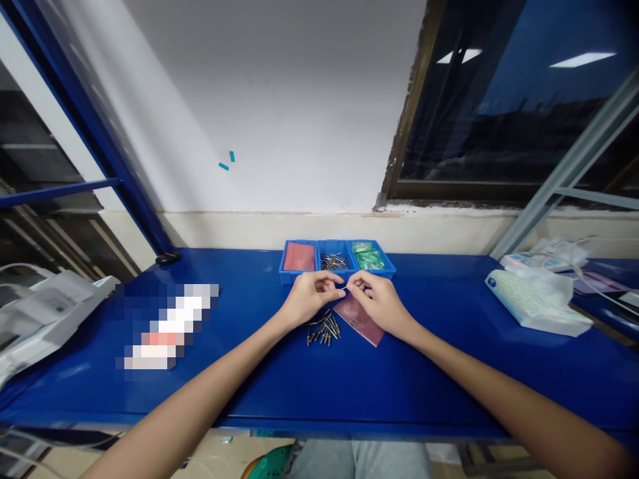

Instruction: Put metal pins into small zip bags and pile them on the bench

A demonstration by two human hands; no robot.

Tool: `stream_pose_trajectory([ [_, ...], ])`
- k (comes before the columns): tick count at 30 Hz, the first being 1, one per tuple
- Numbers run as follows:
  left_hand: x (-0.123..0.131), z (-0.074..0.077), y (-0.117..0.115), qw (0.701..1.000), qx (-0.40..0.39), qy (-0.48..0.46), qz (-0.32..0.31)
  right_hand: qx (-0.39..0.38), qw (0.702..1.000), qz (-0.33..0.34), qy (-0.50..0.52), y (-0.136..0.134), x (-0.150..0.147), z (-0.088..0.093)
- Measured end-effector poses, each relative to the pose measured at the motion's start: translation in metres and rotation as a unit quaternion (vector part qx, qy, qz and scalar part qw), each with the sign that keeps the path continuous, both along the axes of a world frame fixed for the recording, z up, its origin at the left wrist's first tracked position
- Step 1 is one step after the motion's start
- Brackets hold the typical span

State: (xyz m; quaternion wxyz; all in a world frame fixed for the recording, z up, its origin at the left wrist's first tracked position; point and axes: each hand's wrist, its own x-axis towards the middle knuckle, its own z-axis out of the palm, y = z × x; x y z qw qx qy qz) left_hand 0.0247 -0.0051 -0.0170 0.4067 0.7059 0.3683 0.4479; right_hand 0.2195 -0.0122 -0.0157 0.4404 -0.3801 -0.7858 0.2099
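Observation:
Over the blue table (279, 399), my left hand (315, 293) and my right hand (378, 299) meet, thumbs and fingers closed in a pinch. A small pale sliver shows between the fingertips; I cannot make out what it is. From beneath my right hand extends a pink plastic bag (363, 320), its top end at the right fingertips. A loose pile of blind rivets (325, 329) lies just below my left hand, beside the bag. Behind both hands is a blue three-part bin (298, 277), partly covered by them.
The bin holds pink bags (299, 255), metal rivets (334, 261) and green packets (367, 256). A tissue pack (539, 303) lies at right, white equipment (54, 316) at left. A blurred-out item (172, 326) sits left of centre. The wall (279, 120) rises behind.

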Motion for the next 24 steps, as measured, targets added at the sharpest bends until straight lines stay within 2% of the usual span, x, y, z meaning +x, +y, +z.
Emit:
stream_pose_trajectory([
  [2, -0.0011, -0.0016, 0.0016, 0.999, 0.013, 0.031, -0.001, 0.01, 1.0, -0.004, -0.003, 0.0006, 0.0004, -0.0002],
  [7, -0.0052, -0.0029, 0.005, 0.986, 0.102, 0.121, 0.053, 0.065, 0.995, 0.002, -0.069, 0.0005, 0.0019, -0.0016],
  [15, 0.0004, -0.0001, -0.0014, 0.999, -0.005, -0.04, 0.017, 0.06, 0.991, 0.017, -0.119, -0.0031, -0.0007, -0.0028],
  [21, 0.0016, -0.0011, -0.0005, 0.999, 0.0, -0.031, 0.027, 0.078, 0.988, 0.009, -0.132, -0.0036, 0.0008, -0.0059],
  [24, -0.002, 0.0001, 0.0017, 0.997, 0.048, -0.001, 0.054, 0.118, 0.978, -0.013, -0.169, 0.0011, 0.0045, -0.0021],
])
